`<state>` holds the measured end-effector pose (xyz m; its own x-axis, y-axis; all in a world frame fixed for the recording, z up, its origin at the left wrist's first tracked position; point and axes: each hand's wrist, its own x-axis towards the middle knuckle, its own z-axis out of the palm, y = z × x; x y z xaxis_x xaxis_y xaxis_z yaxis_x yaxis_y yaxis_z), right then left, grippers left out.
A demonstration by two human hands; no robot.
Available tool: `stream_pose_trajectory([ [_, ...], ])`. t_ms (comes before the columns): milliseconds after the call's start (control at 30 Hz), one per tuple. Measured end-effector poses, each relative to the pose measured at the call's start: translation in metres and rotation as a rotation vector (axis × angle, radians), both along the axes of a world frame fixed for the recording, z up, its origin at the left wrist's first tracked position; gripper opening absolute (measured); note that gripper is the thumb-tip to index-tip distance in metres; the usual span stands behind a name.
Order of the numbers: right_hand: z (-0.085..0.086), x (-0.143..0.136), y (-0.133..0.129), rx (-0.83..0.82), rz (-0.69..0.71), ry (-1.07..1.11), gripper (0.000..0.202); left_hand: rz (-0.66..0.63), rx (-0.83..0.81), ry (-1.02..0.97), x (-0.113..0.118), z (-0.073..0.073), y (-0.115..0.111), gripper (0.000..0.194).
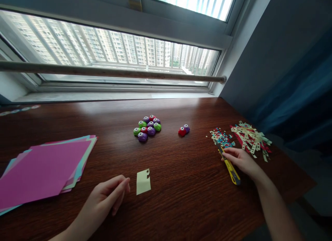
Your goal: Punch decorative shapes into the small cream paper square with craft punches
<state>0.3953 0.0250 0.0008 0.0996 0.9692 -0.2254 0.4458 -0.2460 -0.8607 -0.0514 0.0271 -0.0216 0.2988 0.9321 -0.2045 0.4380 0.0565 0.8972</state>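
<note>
My right hand (240,159) grips a yellow and black utility knife (229,166) at the right side of the table, its tip pointing at a scatter of tiny paper cutouts (221,137). Loosely closed, my left hand (107,196) rests on the table with the thumb against the curled fingers, and nothing shows in it. Just right of its fingertips, a small pale yellow piece of paper (143,184) lies flat, with a star-shaped hole and a notch along its upper right edge.
Several purple, green and red craft punches (151,131) cluster mid-table; a red punch (182,131) and a purple punch (186,128) stand apart. Coloured paper sheets (49,168) are stacked left. Punched paper strips (251,137) pile up far right. A window with a rail (116,72) borders the back.
</note>
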Motion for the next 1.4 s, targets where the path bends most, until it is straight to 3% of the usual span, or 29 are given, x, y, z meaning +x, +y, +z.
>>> stream_pose_trajectory([
  [133, -0.013, -0.022, -0.015, 0.084, -0.029, -0.223, 0.032, -0.004, 0.009, -0.008, 0.002, 0.002, 0.000, 0.040],
  [300, -0.013, -0.051, -0.021, 0.091, -0.120, -0.221, 0.029, 0.009, 0.005, -0.049, 0.004, 0.002, 0.000, 0.038],
  [433, -0.019, -0.052, 0.003, 0.158, -0.134, -0.097, 0.033, 0.011, 0.001, -0.073, 0.004, 0.002, 0.000, 0.038],
  [600, -0.028, -0.027, 0.050, 0.269, -0.221, 0.017, 0.045, -0.010, 0.008, -0.098, 0.004, 0.003, 0.000, 0.039],
  [700, -0.027, -0.016, 0.064, 0.313, -0.294, 0.029, 0.050, -0.012, 0.006, -0.101, 0.005, 0.004, 0.000, 0.041],
  [900, -0.018, -0.018, 0.033, 0.286, -0.297, -0.043, 0.045, -0.021, 0.013, -0.121, 0.009, 0.008, -0.001, 0.040],
  [1100, -0.020, -0.022, -0.009, 0.233, -0.293, -0.330, 0.029, -0.026, 0.027, -0.142, 0.009, 0.009, -0.002, 0.038],
  [1400, -0.023, -0.016, -0.012, 0.220, -0.334, -0.554, 0.032, -0.043, 0.053, -0.172, 0.011, 0.011, -0.003, 0.036],
])
